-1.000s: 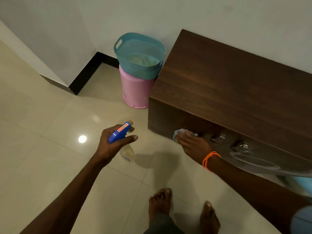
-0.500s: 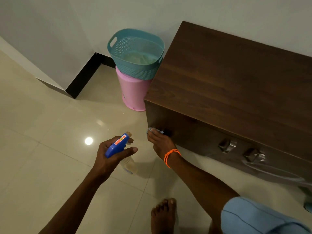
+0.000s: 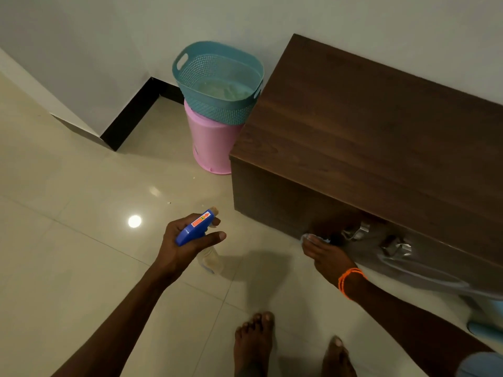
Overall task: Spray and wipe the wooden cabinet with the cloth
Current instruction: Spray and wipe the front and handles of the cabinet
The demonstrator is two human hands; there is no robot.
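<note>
The cloth (image 3: 313,237) lies under the right hand (image 3: 325,257), fingers pressing it flat against the wooden cabinet (image 3: 367,148) front near 2 metal handles (image 3: 375,239), seemingly low down. The left hand (image 3: 185,246) is wrapped around the spray bottle (image 3: 197,229).

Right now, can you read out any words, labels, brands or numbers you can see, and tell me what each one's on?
No text here is legible.
Spray bottle, held in the left hand: an orange label on the blue head carries a small round mark and print, too small and blurred to read.
Pink bin: a faint mark near its base, unreadable.
Cabinet, teal basket: no text.
</note>
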